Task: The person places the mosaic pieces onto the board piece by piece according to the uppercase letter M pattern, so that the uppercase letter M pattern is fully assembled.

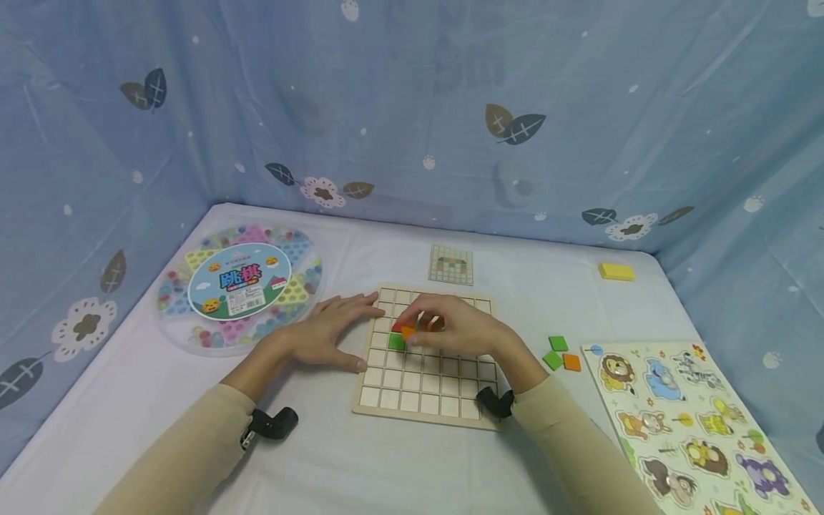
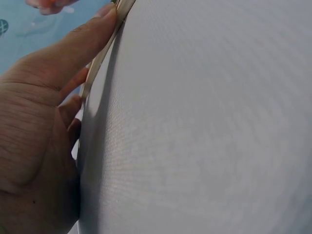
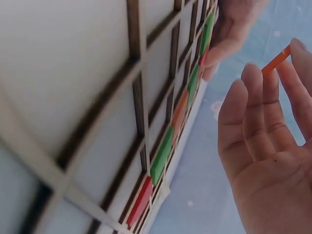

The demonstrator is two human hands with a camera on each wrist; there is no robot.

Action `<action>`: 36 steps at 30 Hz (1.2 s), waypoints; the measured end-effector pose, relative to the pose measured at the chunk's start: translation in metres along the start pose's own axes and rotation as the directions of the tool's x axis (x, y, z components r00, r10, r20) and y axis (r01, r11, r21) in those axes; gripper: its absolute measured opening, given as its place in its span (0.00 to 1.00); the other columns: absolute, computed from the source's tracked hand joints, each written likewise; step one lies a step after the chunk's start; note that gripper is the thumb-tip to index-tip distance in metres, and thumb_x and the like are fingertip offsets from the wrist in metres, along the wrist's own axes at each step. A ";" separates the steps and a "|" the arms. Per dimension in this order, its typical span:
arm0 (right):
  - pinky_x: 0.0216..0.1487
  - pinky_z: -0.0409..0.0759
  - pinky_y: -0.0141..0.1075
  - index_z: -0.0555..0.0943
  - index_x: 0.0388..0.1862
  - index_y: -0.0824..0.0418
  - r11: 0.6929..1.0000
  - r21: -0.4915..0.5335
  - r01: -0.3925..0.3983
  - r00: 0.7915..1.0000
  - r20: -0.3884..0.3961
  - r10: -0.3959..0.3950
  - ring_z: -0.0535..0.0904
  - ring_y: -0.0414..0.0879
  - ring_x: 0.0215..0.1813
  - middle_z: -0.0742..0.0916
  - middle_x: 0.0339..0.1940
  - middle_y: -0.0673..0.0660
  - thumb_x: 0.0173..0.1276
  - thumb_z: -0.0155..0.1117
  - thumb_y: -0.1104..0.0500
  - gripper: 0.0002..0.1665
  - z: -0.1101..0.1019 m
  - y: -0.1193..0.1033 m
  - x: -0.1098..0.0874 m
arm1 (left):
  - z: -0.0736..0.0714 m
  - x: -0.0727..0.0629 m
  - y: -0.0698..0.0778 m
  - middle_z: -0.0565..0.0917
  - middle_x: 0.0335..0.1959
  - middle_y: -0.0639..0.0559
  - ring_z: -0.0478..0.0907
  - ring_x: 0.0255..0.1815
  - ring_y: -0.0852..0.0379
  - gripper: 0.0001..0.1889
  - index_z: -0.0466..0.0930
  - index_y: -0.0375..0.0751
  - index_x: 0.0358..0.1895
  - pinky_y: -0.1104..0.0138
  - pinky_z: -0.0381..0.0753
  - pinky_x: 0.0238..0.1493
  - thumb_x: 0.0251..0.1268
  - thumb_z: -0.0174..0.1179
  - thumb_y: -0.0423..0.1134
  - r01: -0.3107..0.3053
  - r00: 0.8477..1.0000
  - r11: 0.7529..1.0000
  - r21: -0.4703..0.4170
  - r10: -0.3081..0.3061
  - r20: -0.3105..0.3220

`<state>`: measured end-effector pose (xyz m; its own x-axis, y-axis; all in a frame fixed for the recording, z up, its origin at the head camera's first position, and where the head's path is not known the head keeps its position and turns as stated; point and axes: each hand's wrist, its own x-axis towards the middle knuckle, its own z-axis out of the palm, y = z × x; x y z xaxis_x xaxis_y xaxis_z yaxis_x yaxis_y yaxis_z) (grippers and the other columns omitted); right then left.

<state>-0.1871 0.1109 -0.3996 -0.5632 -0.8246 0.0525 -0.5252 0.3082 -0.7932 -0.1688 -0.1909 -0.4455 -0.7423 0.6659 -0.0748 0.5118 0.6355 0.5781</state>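
A wooden grid board [image 1: 425,390] lies flat on the white cloth, and some of its cells hold red, green [image 1: 396,342] and orange tiles. Above the board, my right hand [image 1: 460,325] pinches a small orange tile [image 3: 276,60] between its thumb and fingertips, partly hiding the tiles beneath. At the board's left edge rests my left hand [image 1: 328,332], fingers and thumb extended and touching the rim. In the right wrist view, a row of red [image 3: 140,201], green [image 3: 162,156] and orange tiles sits in the grid. Behind the board is a small card [image 1: 450,265] printed with a coloured grid pattern.
A round, clear-cased board game [image 1: 239,281] lies at the left. Right of the board are two loose green tiles [image 1: 557,344] and an orange one [image 1: 571,363]. An animal puzzle board [image 1: 669,408] lies at the front right, a yellow block [image 1: 616,272] at the back right.
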 end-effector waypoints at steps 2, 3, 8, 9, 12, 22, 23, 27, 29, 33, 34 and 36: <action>0.52 0.85 0.40 0.83 0.59 0.58 1.000 -0.007 0.003 1.000 0.003 -0.003 0.81 0.45 0.48 0.87 0.53 0.49 0.71 0.71 0.57 0.19 0.002 0.000 0.002 | 0.000 0.000 0.000 0.48 0.86 0.50 0.43 0.85 0.39 0.49 0.61 0.56 0.79 0.36 0.36 0.80 0.56 0.70 0.65 0.001 1.000 1.000 -0.004 -0.001 -0.004; 0.51 0.84 0.40 0.83 0.58 0.59 1.000 -0.011 0.002 1.000 0.005 -0.002 0.81 0.45 0.48 0.86 0.53 0.49 0.71 0.71 0.57 0.19 0.003 0.000 0.003 | 0.000 0.000 0.000 0.48 0.86 0.50 0.44 0.85 0.39 0.49 0.61 0.56 0.79 0.36 0.36 0.80 0.56 0.70 0.65 0.002 1.000 1.000 -0.006 -0.002 -0.004; 0.50 0.85 0.39 0.84 0.57 0.61 0.999 -0.033 -0.007 0.999 0.033 0.008 0.81 0.47 0.48 0.86 0.53 0.51 0.71 0.72 0.57 0.19 0.009 -0.003 0.007 | 0.001 0.000 0.001 0.48 0.86 0.50 0.44 0.85 0.40 0.48 0.62 0.56 0.79 0.35 0.37 0.79 0.56 0.71 0.65 0.000 1.000 1.000 -0.011 0.000 0.000; 0.50 0.85 0.40 0.83 0.57 0.61 0.999 -0.044 -0.008 0.999 0.038 0.010 0.81 0.47 0.49 0.86 0.53 0.52 0.71 0.71 0.57 0.19 0.011 -0.004 0.008 | 0.001 0.000 0.001 0.48 0.86 0.50 0.44 0.85 0.40 0.48 0.62 0.55 0.79 0.35 0.37 0.79 0.55 0.71 0.65 -0.001 1.000 1.000 -0.011 0.001 0.001; 0.52 0.85 0.40 0.83 0.58 0.60 0.995 -0.095 -0.020 0.998 0.052 0.025 0.82 0.46 0.49 0.86 0.55 0.53 0.71 0.71 0.57 0.18 0.014 -0.004 0.011 | 0.001 0.000 0.001 0.48 0.86 0.50 0.44 0.85 0.40 0.48 0.62 0.54 0.79 0.36 0.37 0.79 0.56 0.72 0.64 -0.005 1.000 1.000 -0.011 0.005 -0.001; 0.47 0.82 0.34 0.84 0.55 0.59 0.977 -0.207 -0.058 0.991 0.108 0.082 0.79 0.39 0.40 0.85 0.42 0.48 0.70 0.72 0.55 0.18 0.026 -0.007 0.018 | 0.000 0.000 -0.001 0.48 0.86 0.50 0.44 0.85 0.41 0.49 0.61 0.54 0.80 0.36 0.37 0.79 0.57 0.71 0.64 -0.018 1.000 1.000 -0.016 0.018 -0.005; 0.47 0.82 0.34 0.84 0.55 0.59 0.974 -0.218 -0.061 0.991 0.106 0.086 0.79 0.39 0.40 0.85 0.42 0.48 0.70 0.72 0.55 0.17 0.026 -0.007 0.018 | 0.000 0.000 -0.001 0.48 0.86 0.50 0.44 0.85 0.41 0.49 0.61 0.54 0.80 0.36 0.37 0.79 0.57 0.71 0.64 -0.021 1.000 1.000 -0.014 0.021 -0.006; 0.46 0.81 0.33 0.84 0.55 0.59 0.968 -0.245 -0.061 0.991 0.097 0.087 0.79 0.39 0.40 0.86 0.42 0.49 0.70 0.72 0.55 0.17 0.027 -0.007 0.018 | -0.001 0.000 0.000 0.48 0.86 0.49 0.44 0.85 0.41 0.49 0.61 0.53 0.80 0.37 0.38 0.80 0.57 0.71 0.63 -0.023 1.000 1.000 -0.012 0.023 -0.008; 0.46 0.81 0.33 0.84 0.55 0.59 0.966 -0.250 -0.059 0.991 0.099 0.086 0.79 0.39 0.40 0.86 0.42 0.50 0.70 0.72 0.55 0.17 0.028 -0.007 0.019 | -0.002 0.000 0.001 0.48 0.86 0.49 0.44 0.85 0.41 0.49 0.61 0.53 0.80 0.37 0.37 0.80 0.57 0.72 0.62 -0.019 1.000 1.000 -0.016 0.019 -0.005; 0.45 0.82 0.33 0.84 0.55 0.59 0.965 -0.254 -0.064 0.991 0.099 0.092 0.79 0.39 0.39 0.86 0.41 0.50 0.70 0.72 0.55 0.17 0.030 -0.007 0.020 | -0.001 0.000 0.001 0.48 0.86 0.49 0.44 0.85 0.41 0.49 0.61 0.52 0.80 0.37 0.37 0.80 0.57 0.72 0.62 -0.018 1.000 1.000 -0.021 0.018 -0.001; 0.45 0.82 0.33 0.84 0.55 0.59 0.965 -0.254 -0.066 0.991 0.098 0.094 0.79 0.39 0.39 0.86 0.41 0.50 0.70 0.72 0.55 0.17 0.030 -0.007 0.020 | -0.001 0.000 0.001 0.48 0.86 0.49 0.44 0.85 0.41 0.49 0.61 0.52 0.80 0.37 0.37 0.80 0.57 0.72 0.62 -0.017 1.000 1.000 -0.020 0.017 -0.001; 0.45 0.82 0.33 0.84 0.55 0.59 0.964 -0.258 -0.069 0.991 0.097 0.097 0.79 0.39 0.39 0.86 0.41 0.49 0.70 0.72 0.55 0.17 0.030 -0.008 0.020 | 0.000 0.000 0.000 0.48 0.86 0.49 0.44 0.85 0.41 0.49 0.61 0.53 0.80 0.38 0.37 0.80 0.57 0.72 0.62 -0.018 1.000 1.000 -0.017 0.018 -0.003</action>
<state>-0.1754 0.0778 -0.4104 -0.5473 -0.8327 -0.0836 -0.6319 0.4767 -0.6111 -0.1689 -0.1910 -0.4454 -0.7344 0.6758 -0.0625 0.5173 0.6170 0.5930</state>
